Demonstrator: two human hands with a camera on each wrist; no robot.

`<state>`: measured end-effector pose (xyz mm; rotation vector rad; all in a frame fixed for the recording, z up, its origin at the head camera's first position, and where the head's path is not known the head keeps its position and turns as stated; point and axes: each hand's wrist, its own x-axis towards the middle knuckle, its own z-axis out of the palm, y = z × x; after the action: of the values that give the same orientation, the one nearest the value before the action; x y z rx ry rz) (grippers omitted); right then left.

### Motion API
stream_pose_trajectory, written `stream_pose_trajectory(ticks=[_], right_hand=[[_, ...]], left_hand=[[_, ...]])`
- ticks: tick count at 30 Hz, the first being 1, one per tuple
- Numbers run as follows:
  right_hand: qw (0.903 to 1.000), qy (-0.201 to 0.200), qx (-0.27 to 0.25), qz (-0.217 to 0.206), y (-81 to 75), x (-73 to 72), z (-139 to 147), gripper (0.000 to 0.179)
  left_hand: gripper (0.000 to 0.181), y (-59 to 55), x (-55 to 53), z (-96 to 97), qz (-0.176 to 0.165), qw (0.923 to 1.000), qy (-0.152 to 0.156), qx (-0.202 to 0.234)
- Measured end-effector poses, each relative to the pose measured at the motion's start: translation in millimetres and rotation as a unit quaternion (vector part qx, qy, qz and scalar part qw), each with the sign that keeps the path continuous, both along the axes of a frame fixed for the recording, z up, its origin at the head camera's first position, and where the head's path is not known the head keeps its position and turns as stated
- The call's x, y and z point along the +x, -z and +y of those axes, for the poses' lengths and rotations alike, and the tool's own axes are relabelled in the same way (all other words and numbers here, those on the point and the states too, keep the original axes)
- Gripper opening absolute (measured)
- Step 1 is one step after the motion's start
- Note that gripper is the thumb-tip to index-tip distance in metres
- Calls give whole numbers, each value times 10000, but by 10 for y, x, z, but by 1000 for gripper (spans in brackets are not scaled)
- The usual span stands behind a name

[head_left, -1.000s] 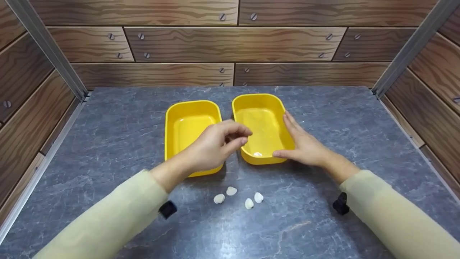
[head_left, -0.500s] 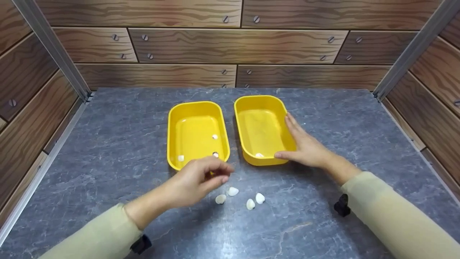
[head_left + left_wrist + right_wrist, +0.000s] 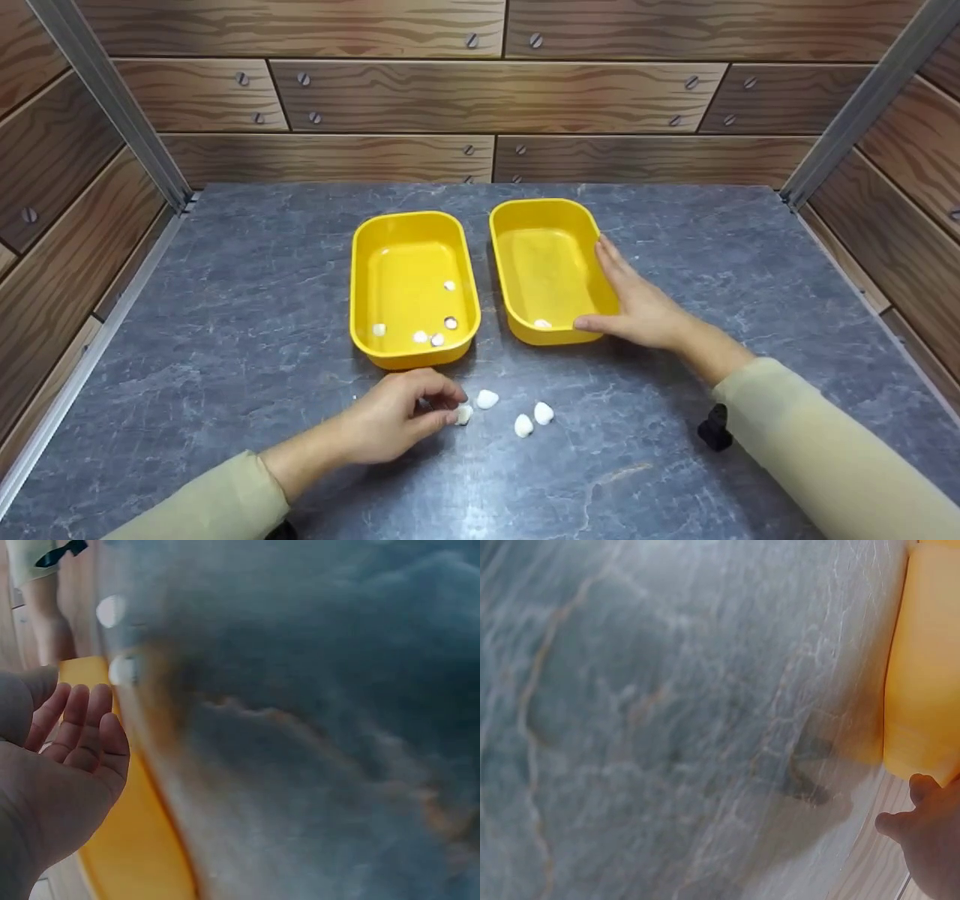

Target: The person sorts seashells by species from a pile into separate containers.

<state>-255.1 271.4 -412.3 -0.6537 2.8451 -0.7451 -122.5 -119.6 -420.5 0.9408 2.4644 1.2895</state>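
My left hand [image 3: 397, 420] is at the table in front of the left yellow tray [image 3: 412, 360], thumb and forefinger bent around a small white seashell [image 3: 463, 415], pinching it at the edge. Right beside it lies another white seashell [image 3: 487, 399], and a pair of seashells [image 3: 523, 426] rests a bit further right. In the left wrist view my left hand [image 3: 67, 765] has bent fingers and hides the pinched shell. My right hand [image 3: 637, 304] rests with fairly straight fingers along the right yellow tray [image 3: 555, 335], its thumb at the near rim.
Several small whitish pieces [image 3: 420, 337] lie in the left tray, mostly near its front end. A single pale piece [image 3: 542, 324] lies at the front of the right tray. Wood-patterned walls [image 3: 495, 94] enclose the grey marbled table [image 3: 262, 300].
My left hand has come back from between the trays, down and left to the seashell. More whitish pieces now show in the left tray. My right hand stays at the right tray.
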Motion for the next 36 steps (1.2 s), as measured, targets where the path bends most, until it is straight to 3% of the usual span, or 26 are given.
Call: stream_pose_trajectory(ticks=[13,36], right_hand=[[10000,11,-12,11,-4,-4,0,122],[10000,34,-10,8,19,1,4,123]], left_hand=[[20,175,-77,9,26,9999,51,-118],[24,273,-82,65,342,9981,-101,-499]])
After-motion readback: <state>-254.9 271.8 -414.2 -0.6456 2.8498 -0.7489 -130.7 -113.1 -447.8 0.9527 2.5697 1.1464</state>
